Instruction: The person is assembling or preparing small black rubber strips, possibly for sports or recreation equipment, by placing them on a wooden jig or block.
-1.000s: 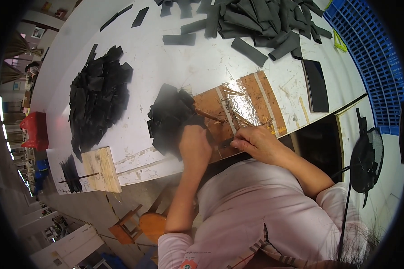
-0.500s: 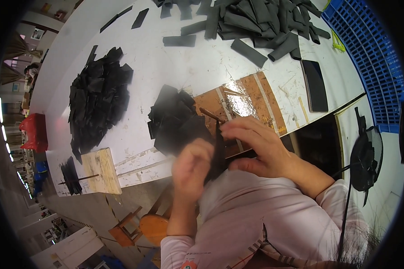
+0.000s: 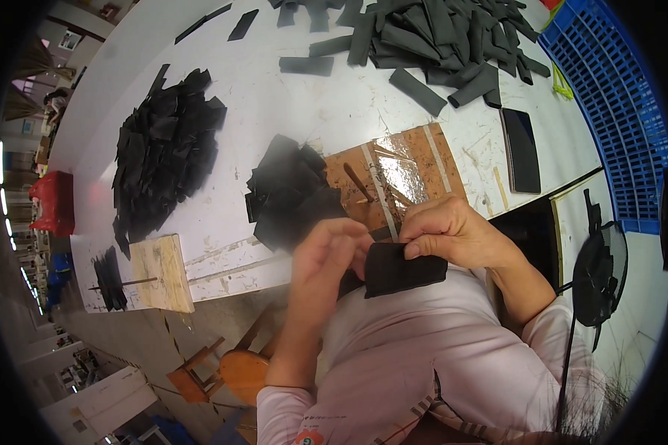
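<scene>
Moved nearer: 1 blk piece point(image 3: 397, 274), pinched in R fingers point(image 3: 424, 245).

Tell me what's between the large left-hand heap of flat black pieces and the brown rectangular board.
In the head view, white tabletop, then a smaller heap of flat black pieces.

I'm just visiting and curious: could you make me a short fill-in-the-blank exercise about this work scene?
1. The right hand pinches a flat piece whose colour is ____.
2. The lattice-sided basket at the picture's right is ____ in colour.
3. The phone lies nearer to the person's ____ hand.

Missing words: black; blue; right.
</scene>
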